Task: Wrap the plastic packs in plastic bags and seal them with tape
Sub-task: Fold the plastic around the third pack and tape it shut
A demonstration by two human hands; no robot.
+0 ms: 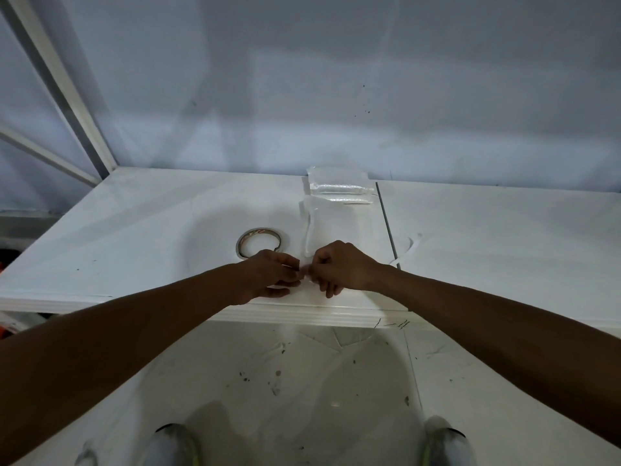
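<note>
Since both hands meet just below the middle of the frame, right at the front edge of the bench [134, 230], neither one is really nearer the job. The left hand [270, 277] and right hand [344, 267] have their fingers curled in, tips nearly touching, pinching a little clear scrap [304, 271] between them. It's too see-through to say if it's tape or the bag's near end, tbh. The bag [339, 227] lies flat just above the hands, long axis running straight up the frame toward the packs [339, 188] stacked at the back of the bench. So whatever comes next probably goes up-frame from the fingers, along that axis. The tape roll [258, 232] sits just above the left hand, so that hand looks like the easier one to grab it. A loose white strip [408, 250] lies just right of the right hand.
</note>
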